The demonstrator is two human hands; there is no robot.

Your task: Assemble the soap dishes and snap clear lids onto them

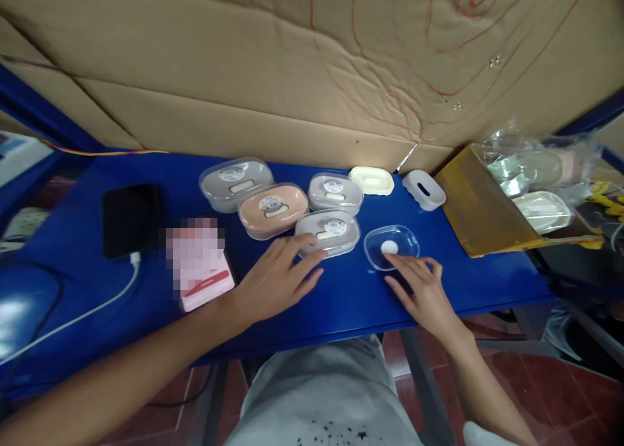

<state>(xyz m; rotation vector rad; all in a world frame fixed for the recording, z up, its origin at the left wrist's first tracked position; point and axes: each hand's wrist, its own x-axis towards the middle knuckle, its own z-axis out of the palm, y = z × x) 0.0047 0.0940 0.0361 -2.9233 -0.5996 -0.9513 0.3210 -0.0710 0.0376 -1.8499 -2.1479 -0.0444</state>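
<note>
My left hand [285, 274] has its fingers spread at the near edge of a grey oval box with a clear lid [316, 230]; whether the fingertips press on it I cannot tell. On the right, a loose clear oval lid [375, 238] with a round white sticker lies on the table, and my right hand [419, 280] reaches over its near edge, fingers apart, index fingertip at the sticker. Behind and left are more lidded oval boxes: a peach one [292, 202], a grey one [341, 202] and a larger grey one [212, 189].
A cream oval tray [385, 184] and a grey slotted oval piece [431, 196] lie along the cardboard wall [219, 75]. At the right stands a cardboard box [468, 205] with plastic-wrapped pieces. A pink-screened phone [209, 296] and a black device with a white cable [129, 218] lie left on the blue table [331, 309].
</note>
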